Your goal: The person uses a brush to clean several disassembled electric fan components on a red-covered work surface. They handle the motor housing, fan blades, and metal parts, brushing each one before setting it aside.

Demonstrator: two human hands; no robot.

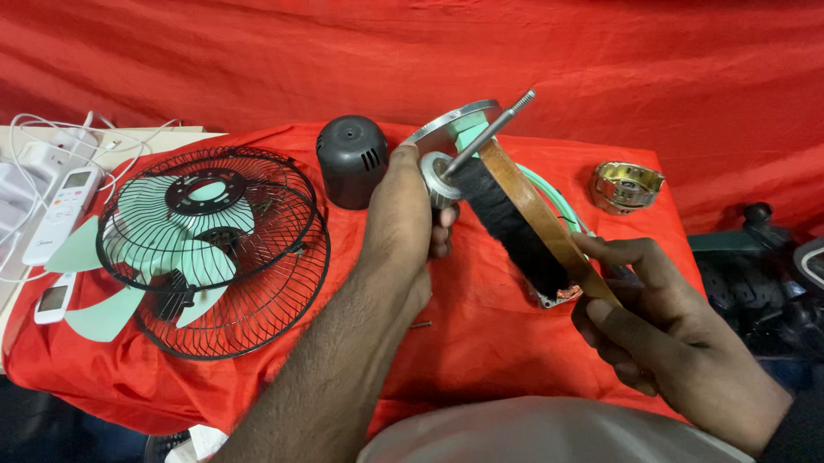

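My left hand [403, 217] grips a silver metal fan rotor [440, 173] with a long threaded shaft [495, 129] pointing up and to the right, held above the red cloth. My right hand [654, 316] holds a wooden-backed brush [533, 214] by its lower end. Its black bristles [505, 217] lie against the rotor. Behind the rotor are a round metal plate [449, 122] and a mint-green part [548, 196], partly hidden.
Two black wire fan guards [244, 252] lie on mint-green fan blades [103, 315] at left. A black motor cover [350, 159] stands behind. A brass-coloured stator [625, 185] sits at right. White remotes and cables [56, 211] lie on a side table.
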